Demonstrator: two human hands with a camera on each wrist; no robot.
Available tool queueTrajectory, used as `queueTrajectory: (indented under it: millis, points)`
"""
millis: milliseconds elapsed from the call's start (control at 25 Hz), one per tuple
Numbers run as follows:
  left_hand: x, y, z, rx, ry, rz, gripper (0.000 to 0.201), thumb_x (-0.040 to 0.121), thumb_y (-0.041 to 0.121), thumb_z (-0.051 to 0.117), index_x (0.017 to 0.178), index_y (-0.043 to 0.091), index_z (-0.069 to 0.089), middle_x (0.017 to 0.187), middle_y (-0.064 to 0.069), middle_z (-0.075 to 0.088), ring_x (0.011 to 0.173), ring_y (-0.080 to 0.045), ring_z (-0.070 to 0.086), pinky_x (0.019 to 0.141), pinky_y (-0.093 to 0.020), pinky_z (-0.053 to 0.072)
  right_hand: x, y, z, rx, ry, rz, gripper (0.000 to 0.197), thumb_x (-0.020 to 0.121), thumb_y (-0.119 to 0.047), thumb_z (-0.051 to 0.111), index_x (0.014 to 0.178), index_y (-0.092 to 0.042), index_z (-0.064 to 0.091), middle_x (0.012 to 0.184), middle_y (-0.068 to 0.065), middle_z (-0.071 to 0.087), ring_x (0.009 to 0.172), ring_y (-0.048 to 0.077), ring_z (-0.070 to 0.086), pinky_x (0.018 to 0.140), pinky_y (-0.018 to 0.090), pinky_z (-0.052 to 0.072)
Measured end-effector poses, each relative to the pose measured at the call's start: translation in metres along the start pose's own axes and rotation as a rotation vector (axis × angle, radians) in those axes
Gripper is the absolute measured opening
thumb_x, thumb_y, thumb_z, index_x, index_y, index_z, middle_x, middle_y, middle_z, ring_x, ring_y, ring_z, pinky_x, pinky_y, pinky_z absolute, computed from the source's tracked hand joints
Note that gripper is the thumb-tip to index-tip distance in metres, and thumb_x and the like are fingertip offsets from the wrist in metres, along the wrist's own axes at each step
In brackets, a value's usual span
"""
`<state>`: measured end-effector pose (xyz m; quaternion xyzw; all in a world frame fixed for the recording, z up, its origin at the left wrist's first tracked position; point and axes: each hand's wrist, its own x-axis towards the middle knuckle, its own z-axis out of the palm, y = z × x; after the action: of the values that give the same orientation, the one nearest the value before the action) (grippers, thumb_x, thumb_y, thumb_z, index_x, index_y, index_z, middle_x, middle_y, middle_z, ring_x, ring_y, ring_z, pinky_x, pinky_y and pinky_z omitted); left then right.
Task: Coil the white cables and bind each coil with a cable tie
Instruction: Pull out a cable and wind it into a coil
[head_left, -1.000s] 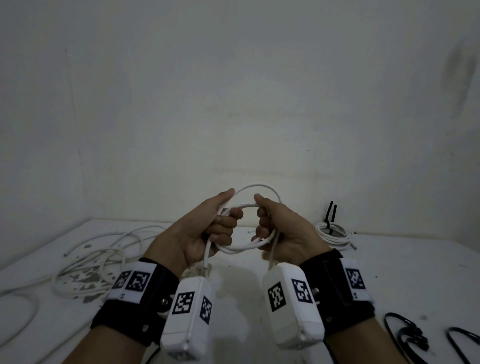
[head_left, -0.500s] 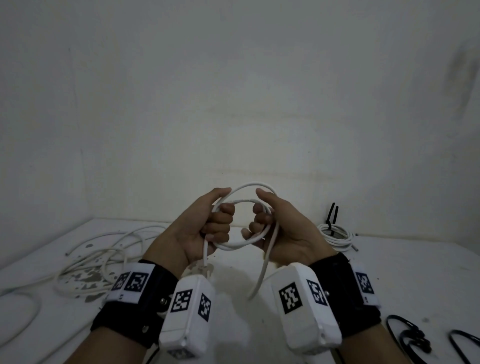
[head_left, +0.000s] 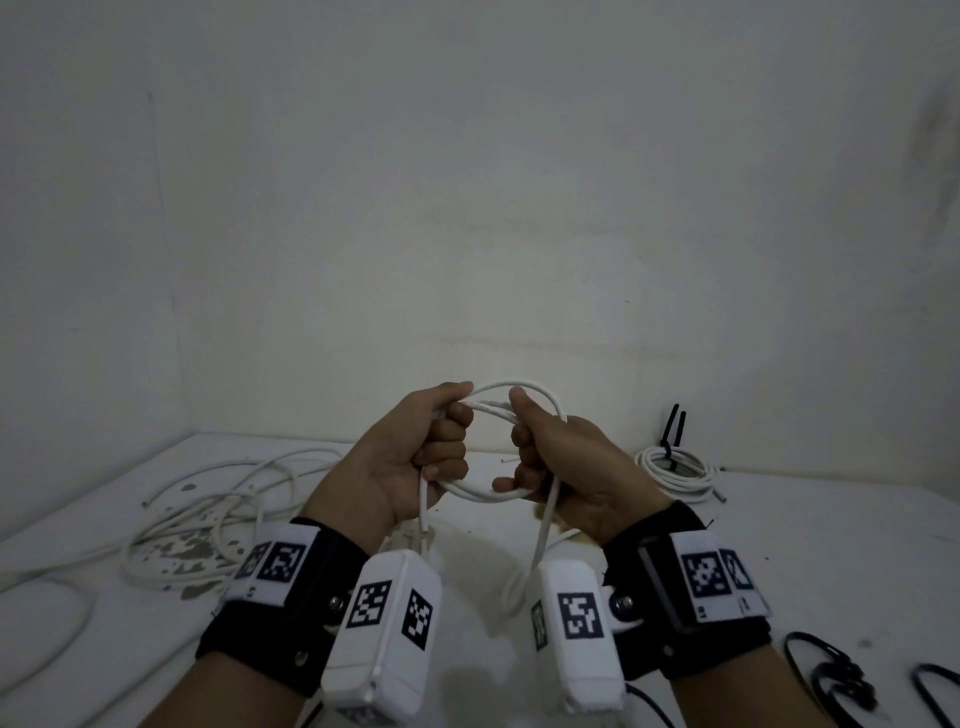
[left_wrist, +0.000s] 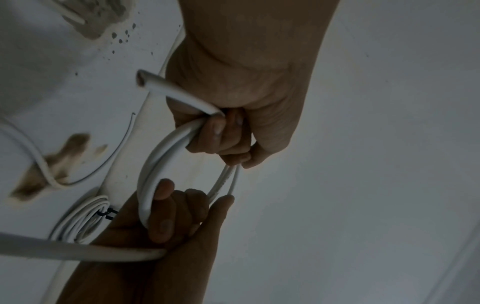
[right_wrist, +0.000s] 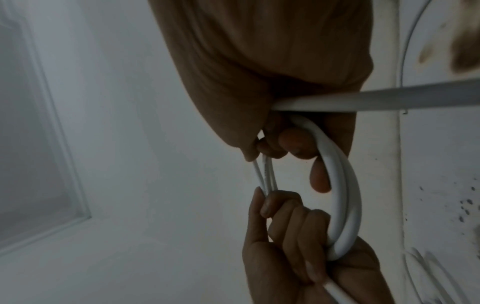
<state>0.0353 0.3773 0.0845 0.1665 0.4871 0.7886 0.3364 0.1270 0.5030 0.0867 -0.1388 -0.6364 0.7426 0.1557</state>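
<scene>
Toward the left edge of the surface (head_left: 831, 545), loose white cables (head_left: 218, 499) are lying in an uncoiled tangle, well apart from the hands. The left hand (head_left: 410, 457) is gripping the left side of a small coil (head_left: 498, 441), fingers curled around the bundled turns, with one cut end hanging below the fist. The right hand (head_left: 566, 457) is gripping the opposite side, thumb pressing the upper strands. The coil is being held in the air between both hands, above the middle of the surface, its ring facing the person. A free tail (head_left: 540, 545) is hanging from under the right hand toward the surface, so the right hand appears nearer for feeding the next turn. Near the far right edge, a finished coil (head_left: 675, 467) is lying bound with a black tie (head_left: 672, 431). Black cable ties (head_left: 831, 675) are lying at the near right corner. Nothing is obstructing the tail.
</scene>
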Motion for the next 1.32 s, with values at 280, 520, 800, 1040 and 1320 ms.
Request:
queueTrajectory:
  millis: [280, 520, 800, 1040, 1320]
  points:
    - [-0.002, -0.001, -0.004, -0.044, -0.136, -0.03, 0.033, 0.097, 0.028, 0.047, 0.069, 0.012, 0.052, 0.039, 0.01, 0.021, 0.025, -0.004, 0.018, 0.032, -0.017, 0.014, 0.007, -0.007, -0.004, 0.322, -0.027, 0.131, 0.036, 0.101, -0.028, 0.056, 0.069, -0.012, 0.05, 0.045, -0.003, 0.037, 0.036, 0.012, 0.034, 0.043, 0.022, 0.042]
    - [-0.004, 0.001, -0.003, 0.048, -0.095, -0.047, 0.042, 0.098, 0.032, 0.048, 0.058, 0.018, 0.047, 0.042, 0.01, 0.02, 0.027, -0.005, 0.016, 0.031, -0.018, 0.015, 0.006, -0.007, -0.002, 0.268, 0.003, 0.103, 0.034, 0.099, -0.025, 0.058, 0.069, -0.012, 0.05, 0.045, -0.003, 0.032, 0.038, 0.012, 0.03, 0.046, 0.025, 0.04]
    - [-0.005, 0.002, 0.003, 0.101, 0.018, 0.0, 0.043, 0.098, 0.031, 0.047, 0.058, 0.021, 0.036, 0.04, 0.01, 0.017, 0.026, -0.006, 0.013, 0.03, -0.016, 0.011, 0.0, -0.004, -0.013, 0.076, -0.112, 0.025, 0.031, 0.099, -0.029, 0.06, 0.082, -0.003, 0.066, 0.063, 0.008, 0.06, 0.052, 0.021, 0.059, 0.059, 0.037, 0.06]
    - [-0.011, 0.013, -0.005, 0.111, 0.04, 0.056, 0.042, 0.096, 0.03, 0.048, 0.057, 0.023, 0.034, 0.04, 0.01, 0.015, 0.026, -0.006, 0.012, 0.033, -0.016, 0.009, -0.011, -0.014, -0.042, -0.309, -0.171, -0.148, 0.029, 0.09, -0.029, 0.07, 0.105, -0.004, 0.067, 0.075, 0.017, 0.07, 0.049, 0.025, 0.061, 0.048, 0.031, 0.052]
    - [-0.018, 0.025, -0.007, 0.022, -0.037, 0.072, 0.044, 0.095, 0.032, 0.045, 0.053, 0.024, 0.034, 0.036, 0.011, 0.016, 0.028, -0.007, 0.007, 0.035, -0.017, 0.006, 0.0, -0.01, -0.067, -0.13, -0.014, -0.336, 0.01, 0.092, -0.009, 0.066, 0.102, -0.009, 0.067, 0.08, 0.015, 0.069, 0.06, 0.024, 0.063, 0.056, 0.031, 0.053]
